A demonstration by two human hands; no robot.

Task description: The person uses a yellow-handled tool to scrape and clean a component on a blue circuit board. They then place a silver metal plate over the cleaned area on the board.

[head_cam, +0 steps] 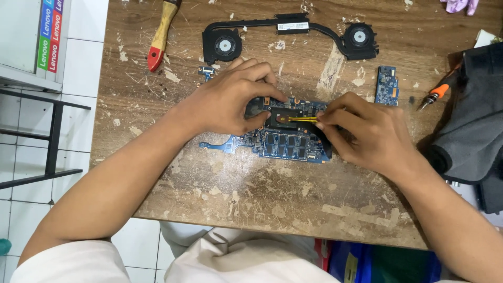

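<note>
Two bare hands worked at the centre of the frame over a worn wooden surface [262, 194] flecked with pale scraps. Largest of the loose things was a dark grey cloth bundle [471, 131] at the right edge; next, the black cooling assembly [291, 26] – two fans joined by a heat pipe – lay along the top of the frame, already off and well apart from the board. The blue circuit board [285, 142] sat in the middle of the frame, its rows of black chips bare, with both hands resting on its upper part.

The left hand [228, 99] pressed down on the board's upper left, its grip closed around the edge of a dark plate there. The right hand [367, 133] had its grip pinched together on a thin yellow tool [301, 119], the tip laid across the dark plate at the board's centre.

Judging by this, the teardown was well along – cooler removed, a small blue daughterboard [387, 84] set aside at the upper right – while work on the board's centre looked unfinished.

Smaller items: a red-tipped brush [160, 36] at the upper left and an orange-handled screwdriver [437, 94] near the cloth.
</note>
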